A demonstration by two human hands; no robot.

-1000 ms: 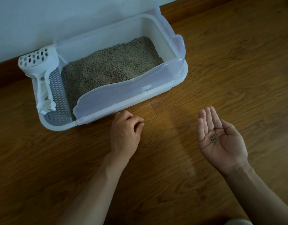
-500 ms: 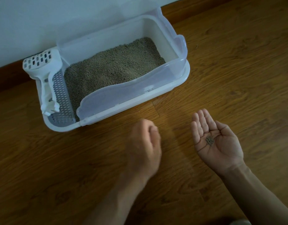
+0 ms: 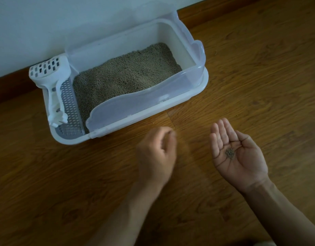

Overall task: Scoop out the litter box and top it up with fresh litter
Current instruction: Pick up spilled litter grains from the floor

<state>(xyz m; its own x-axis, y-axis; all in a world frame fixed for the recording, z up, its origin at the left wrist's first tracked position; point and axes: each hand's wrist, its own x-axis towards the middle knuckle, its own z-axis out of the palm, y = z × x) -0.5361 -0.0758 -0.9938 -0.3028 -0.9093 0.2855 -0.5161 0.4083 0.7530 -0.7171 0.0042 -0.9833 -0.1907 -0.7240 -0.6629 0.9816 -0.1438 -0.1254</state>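
Moving from the floor toward the flat right hand (image 3: 239, 155), the blurry, curled left hand (image 3: 156, 155) may hold bits, I cannot tell, and tipping could spill the pellets (image 3: 229, 153) before the litter box (image 3: 170, 102).

The left hand (image 3: 155, 153) is motion-blurred, so whether its curled fingers pinch anything cannot be determined; both forearms are cut off by the bottom edge.
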